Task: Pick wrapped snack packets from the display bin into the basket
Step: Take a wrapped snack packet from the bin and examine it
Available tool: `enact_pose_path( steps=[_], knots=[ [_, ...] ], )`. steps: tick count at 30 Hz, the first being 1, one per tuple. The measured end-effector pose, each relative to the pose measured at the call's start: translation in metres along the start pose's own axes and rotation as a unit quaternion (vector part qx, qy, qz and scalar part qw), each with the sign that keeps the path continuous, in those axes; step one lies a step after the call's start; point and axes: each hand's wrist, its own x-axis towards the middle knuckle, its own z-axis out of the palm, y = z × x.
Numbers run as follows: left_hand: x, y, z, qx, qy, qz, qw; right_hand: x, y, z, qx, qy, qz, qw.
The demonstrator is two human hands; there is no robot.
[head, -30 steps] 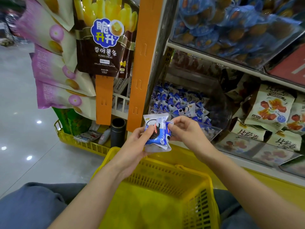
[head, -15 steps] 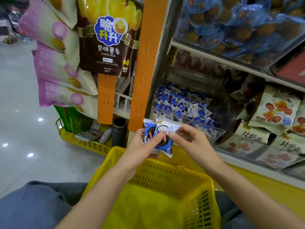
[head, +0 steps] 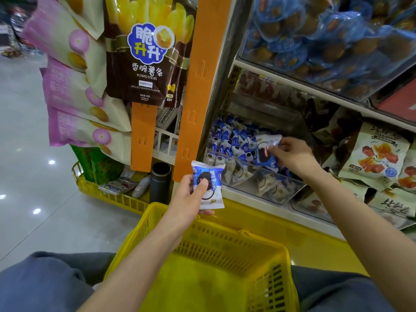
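snack packet (head: 208, 188): blue-and-white wrapper printed with a dark round biscuit, upright, held in the air just above the far rim of the basket and in front of the display bin's clear front wall.
left hand (head: 185, 200): grips the snack packet; thumb pressed flat on the printed face, fingers curled behind and under it, pinching the wrapper between them.
second packet (head: 263, 154): same blue-and-white kind, tilted, held just over the heap inside the display bin.
right hand (head: 292, 154): reaches over the bin's front wall; fingers bunched together, pinching the second packet by its right edge.
display bin (head: 247, 163): clear plastic, on the lower shelf just right of the orange strip.
loose packets (head: 229, 138): many small blue-and-white wrappers of the same kind, piled in the bin and touching one another.
basket (head: 225, 236): yellow plastic with slotted walls, between the person's blue-grey trouser legs, below both hands.
orange strip (head: 198, 86): upright, between the hanging bags and the shelves.
potato sticks bag (head: 146, 64): brown, hangs left of the orange strip, marked "potato sticks".
purple bags (head: 74, 91): overlapping, hanging at far left.
upper bin (head: 326, 41): clear, on the shelf above, filled with blue-wrapped round snacks.
black cylinder (head: 160, 183): upright, below the potato sticks bag, just left of the left hand.
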Motion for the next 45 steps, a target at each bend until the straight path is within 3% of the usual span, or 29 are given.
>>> enact_pose_path(
  steps=[3, 8, 17, 22, 25, 27, 33, 45],
  knots=[
    [0.001, 0.001, -0.001, -0.002, -0.003, 0.0, 1.0, 0.009, 0.002, 0.003, -0.1, -0.079, 0.03, 0.991],
    [0.003, 0.003, 0.0, -0.002, 0.0, 0.002, 1.0, 0.012, 0.001, 0.011, 0.076, -0.135, 0.077, 0.985],
    [0.005, 0.003, 0.004, 0.005, 0.004, -0.015, 1.0, 0.013, -0.005, 0.019, -0.088, -0.256, 0.035, 0.962],
    [0.005, 0.004, 0.003, 0.006, 0.01, -0.016, 1.0, 0.021, -0.012, 0.004, -0.135, -0.228, -0.007, 0.964],
    [0.005, 0.004, 0.003, 0.004, 0.01, -0.015, 1.0, 0.024, -0.009, 0.001, -0.032, -0.09, 0.0, 0.995],
    [0.005, 0.004, 0.004, 0.006, 0.009, -0.018, 1.0, 0.021, -0.006, 0.005, 0.052, -0.053, 0.018, 0.997],
    [0.002, 0.005, 0.004, 0.003, 0.008, -0.019, 1.0, 0.009, 0.002, 0.018, 0.036, -0.25, 0.09, 0.963],
    [0.004, 0.004, 0.003, 0.0, 0.012, -0.023, 1.0, 0.023, -0.007, 0.031, 0.012, -0.245, 0.082, 0.966]
  ],
)
